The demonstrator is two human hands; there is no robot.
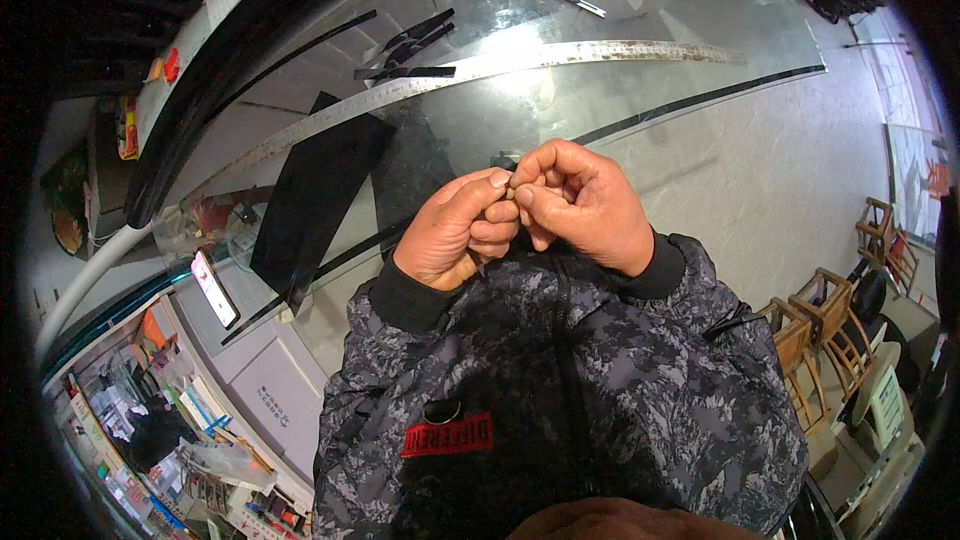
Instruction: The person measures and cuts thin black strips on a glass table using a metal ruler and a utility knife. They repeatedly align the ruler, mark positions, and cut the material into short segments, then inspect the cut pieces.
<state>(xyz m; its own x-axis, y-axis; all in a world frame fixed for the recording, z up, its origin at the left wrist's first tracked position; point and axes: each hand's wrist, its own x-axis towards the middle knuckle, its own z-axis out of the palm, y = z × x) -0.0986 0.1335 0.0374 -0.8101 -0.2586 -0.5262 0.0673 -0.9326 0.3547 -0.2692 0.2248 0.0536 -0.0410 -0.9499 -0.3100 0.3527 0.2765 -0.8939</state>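
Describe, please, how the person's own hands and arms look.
The left hand and the right hand are bare, without gloves. The jacket sleeves have a mottled grey-and-black pattern and end in plain black cuffs.

a tiny brownish piece (510, 193), too small and too covered to identify, is pinched between the thumb and fingertips of the left hand (452, 230) and those of the right hand (588, 202). only a rounded bit shows in the narrow gap where the fingers meet; its full shape and tilt are hidden. it is held off any surface, in front of the jacket (570, 340) and near the close edge of the glass sheet (620, 90).
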